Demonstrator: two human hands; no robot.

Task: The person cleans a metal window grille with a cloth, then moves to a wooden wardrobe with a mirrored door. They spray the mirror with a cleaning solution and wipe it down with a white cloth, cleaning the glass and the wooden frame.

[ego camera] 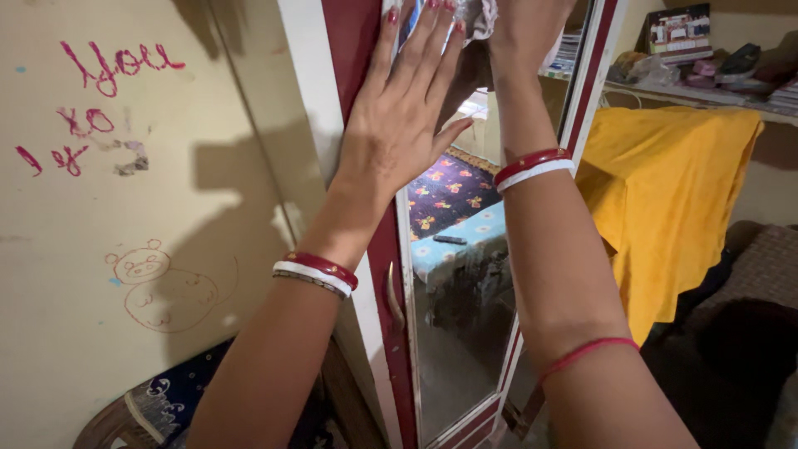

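Right hand [519, 33] is closing around a crumpled cloth [478, 18] and pressing it on the mirror [461, 274] near the top. Left hand [399, 116] is lying flat and open on the dark red door frame [391, 274], just beside the cloth.

A yellow cloth [665, 191] drapes over furniture below a cluttered shelf [698, 93].

Glossy glass mirror [453, 274] in a smooth painted frame [391, 274], crumpled paper wad [475, 18], matt scribbled wall [100, 208]

Single head view, close, faces forward along raised forearms at mirror door [465, 274]; no second view.
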